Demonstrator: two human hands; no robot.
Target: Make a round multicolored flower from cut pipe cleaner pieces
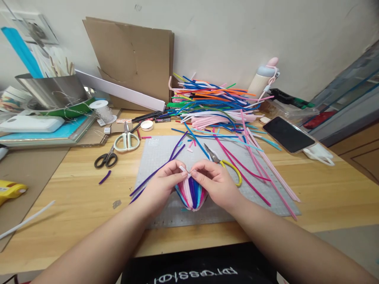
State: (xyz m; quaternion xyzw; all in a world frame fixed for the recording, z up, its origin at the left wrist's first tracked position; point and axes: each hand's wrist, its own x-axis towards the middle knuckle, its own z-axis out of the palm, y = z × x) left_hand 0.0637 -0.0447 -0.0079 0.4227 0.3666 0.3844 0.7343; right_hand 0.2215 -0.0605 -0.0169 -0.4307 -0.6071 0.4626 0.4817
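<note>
Between my hands is a rounded bundle of bent pipe cleaners [193, 195] in pink, white, purple and blue, its strands gathered at the top. My left hand [168, 179] pinches the gathered end, where a short white tip sticks up by the thumb. Opposite it, my right hand [217, 181] pinches the same end, thumb and forefinger nearly meeting the left ones. The fingers cover the exact joining point. Yellow-handled pliers or snips [233, 169] lie just beyond my right hand. Loose purple pipe cleaners [154, 172] lie beside my left hand.
A grey cutting mat [251, 205] lies under the work. Behind it is a heap of coloured pipe cleaners [213, 102]. White-handled scissors [126, 141] and black scissors [106, 158] are at left, a yellow tool [12, 190] further left. A phone [288, 134] lies at right.
</note>
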